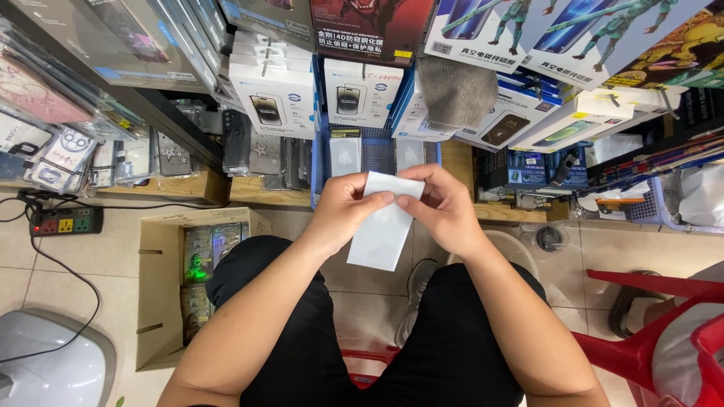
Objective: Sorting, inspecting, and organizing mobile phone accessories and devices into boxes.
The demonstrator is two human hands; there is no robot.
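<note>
White, thin and flat: held the white flat packet (383, 226) up over the lap, in the middle of the scene, just near of the blue basket (377, 154). Pinched its top edge with the left hand (343, 211) on the left corner and the right hand (445, 207) on the right corner, thumbs and fingers closed tight on it. Hung down free below the hands, touching nothing else.

Looked very light, like paper or thin card. Looked a bit stiff too, since stayed straight and did not flop. Could bend or crease if squeezed hard. Could be smooth and slip out of dry fingers. Might hold something thin that breaks, but could not tell from outside. Best held by the edges or corners, softly, with both hands, not by the flat middle.

Down below, saw a pale tiled floor (60, 264). On the far side, saw a wooden shelf (256, 192) with white boxes (271, 94) stacked up and a grey cloth (456, 90) hanging down. On the left, saw an open cardboard box (162, 294) with small packs inside, and farther left a power strip (64, 221) with a black wire. On the right, saw a red plastic chair (641, 339). Not much free room around the knees, so easy to bump things
</note>
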